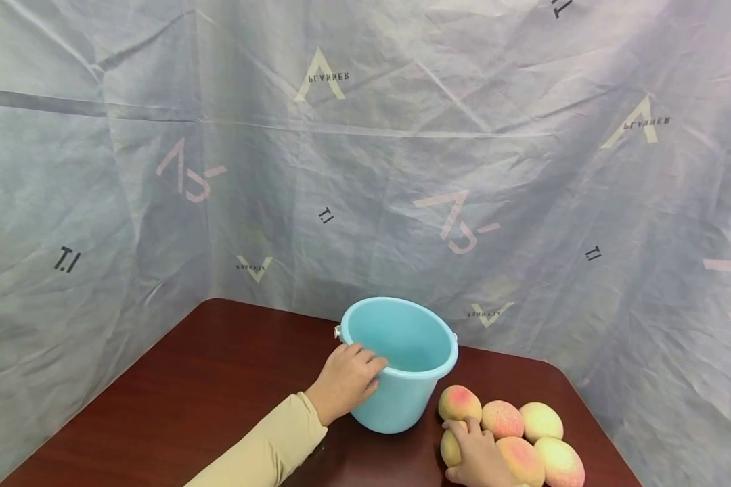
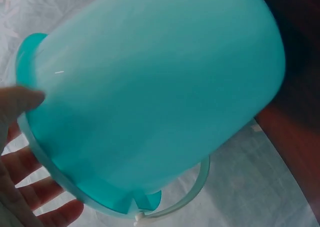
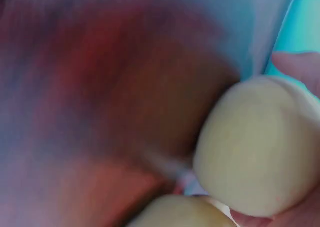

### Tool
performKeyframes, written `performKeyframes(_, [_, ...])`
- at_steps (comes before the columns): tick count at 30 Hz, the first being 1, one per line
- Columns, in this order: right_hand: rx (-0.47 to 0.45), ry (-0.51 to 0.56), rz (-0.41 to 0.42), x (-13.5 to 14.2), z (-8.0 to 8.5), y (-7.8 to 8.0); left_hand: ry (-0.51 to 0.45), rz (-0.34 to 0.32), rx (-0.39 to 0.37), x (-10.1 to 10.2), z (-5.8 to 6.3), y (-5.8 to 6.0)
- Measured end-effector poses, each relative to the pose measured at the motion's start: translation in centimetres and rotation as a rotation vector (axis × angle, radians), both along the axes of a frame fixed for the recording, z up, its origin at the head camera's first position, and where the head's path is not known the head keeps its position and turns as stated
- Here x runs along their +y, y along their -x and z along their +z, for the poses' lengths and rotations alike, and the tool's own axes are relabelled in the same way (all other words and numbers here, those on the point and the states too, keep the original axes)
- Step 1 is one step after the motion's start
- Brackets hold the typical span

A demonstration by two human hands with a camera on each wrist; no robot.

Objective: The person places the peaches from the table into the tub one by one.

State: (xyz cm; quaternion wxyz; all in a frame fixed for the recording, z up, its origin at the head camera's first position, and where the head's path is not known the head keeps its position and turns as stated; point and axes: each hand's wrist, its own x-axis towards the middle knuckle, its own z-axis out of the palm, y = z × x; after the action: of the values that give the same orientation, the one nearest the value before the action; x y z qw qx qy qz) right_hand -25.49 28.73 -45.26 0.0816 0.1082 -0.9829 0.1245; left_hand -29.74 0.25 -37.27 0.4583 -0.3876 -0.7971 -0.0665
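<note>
A light blue bucket (image 1: 396, 406) stands upright on the table, its mouth tipped slightly into view. My left hand (image 1: 350, 379) grips its near-left rim, fingers over the edge; in the left wrist view the thumb (image 2: 22, 101) lies against the outer wall. To the right, my right hand (image 1: 478, 454) holds a yellowish peach (image 1: 451, 446) at the near-left of a group of peaches. That peach (image 3: 260, 147) fills the right side of the right wrist view, with fingers on both sides of it.
Around the right hand lie several more peaches: one behind it (image 1: 459, 403), a pinkish one (image 1: 503, 419) and a pale one (image 1: 542, 422) among them. The dark red-brown table (image 1: 219, 379) ends at a grey printed cloth (image 1: 365, 169). A handle (image 2: 200, 182) hangs from the bucket.
</note>
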Motion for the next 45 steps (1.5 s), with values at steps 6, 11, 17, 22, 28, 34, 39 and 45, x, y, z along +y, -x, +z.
performKeyframes(6, [-0.146, 0.066, 0.060, 0.5, 0.7, 0.1, -0.012, -0.041, 0.054, -0.6, -0.3, -0.4])
performKeyframes(11, [-0.155, 0.063, 0.083, 0.6, 0.9, 0.2, 0.004, -0.080, 0.089, -1.5, -0.2, -1.4])
performKeyframes(17, [-0.151, 0.062, 0.072, 0.6, 1.0, 0.4, 0.000, -0.130, 0.110, -2.5, -0.1, -2.6])
performKeyframes(22, [-0.116, 0.056, 0.052, 0.4, 1.1, 0.3, -0.001, -0.149, 0.114, -3.1, 0.0, -3.3])
performKeyframes(28, [-0.090, 0.061, 0.049, 0.2, 1.1, 0.1, 0.021, -0.189, 0.112, -3.8, 0.2, -3.5])
performKeyframes(34, [-0.067, 0.053, 0.039, 0.1, 1.6, 0.3, 0.076, -0.230, -0.006, -4.3, 0.7, -2.9])
performKeyframes(39, [-0.084, 0.063, 0.031, 0.0, 1.7, 0.3, 0.056, -0.234, 0.001, -4.3, 0.6, -3.0])
performKeyframes(45, [-0.106, 0.065, 0.037, 0.1, 1.2, 0.1, -0.049, -0.266, 0.099, -3.9, -0.2, -3.8])
